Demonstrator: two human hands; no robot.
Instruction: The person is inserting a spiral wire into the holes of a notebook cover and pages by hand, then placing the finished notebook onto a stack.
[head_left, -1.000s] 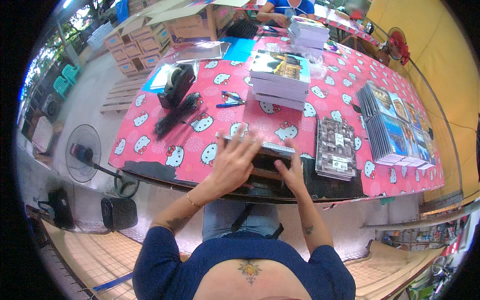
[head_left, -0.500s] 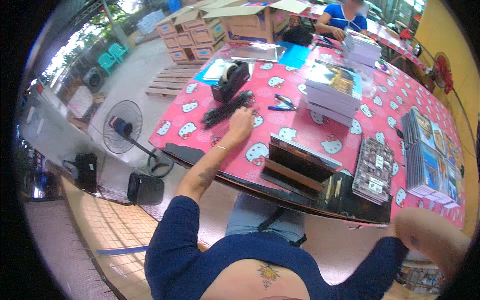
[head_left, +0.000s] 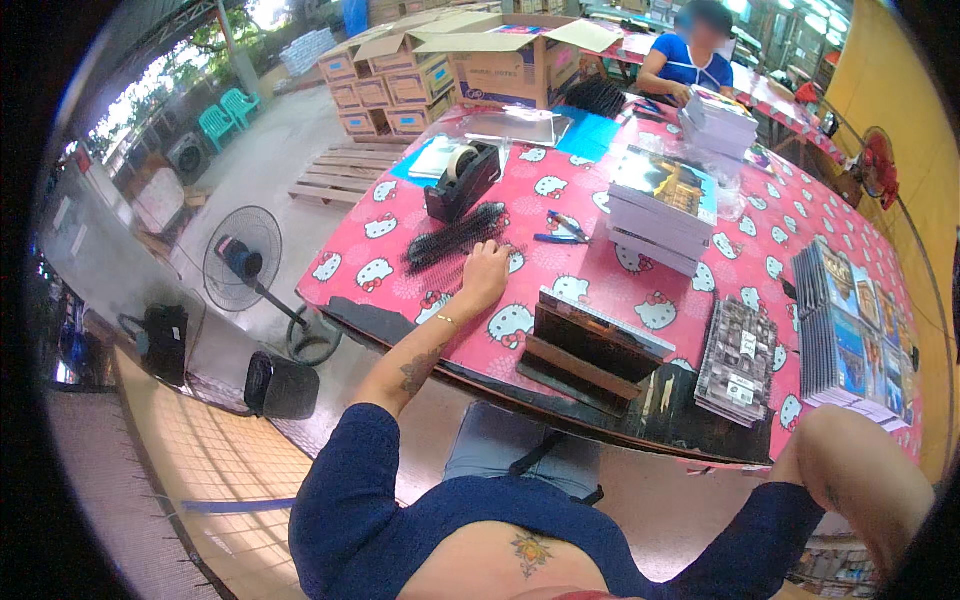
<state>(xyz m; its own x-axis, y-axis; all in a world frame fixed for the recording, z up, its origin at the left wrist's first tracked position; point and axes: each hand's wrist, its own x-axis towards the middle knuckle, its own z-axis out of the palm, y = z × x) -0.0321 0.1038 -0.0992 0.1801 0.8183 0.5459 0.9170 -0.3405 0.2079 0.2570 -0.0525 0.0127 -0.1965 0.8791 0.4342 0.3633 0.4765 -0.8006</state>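
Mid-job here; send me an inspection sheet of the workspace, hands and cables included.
Surface: pink patterned tabletop, dark strip along its near edge.
Job's things: black coils in a loose heap; dark booklet upright at a wooden rest.
Clutter: tape dispenser, blue-handled pliers, spiral notebooks.
Hands: left hand at the coils, contact unclear; right hand not in view.
Cables: possibly one along the yellow wall.
Surroundings: co-worker at the far side, standing fan left, cartons beyond.

Black spiral coils [head_left: 452, 238], long and thin, loosely bunched, lying slantwise on the pink patterned tablecloth [head_left: 535, 268]
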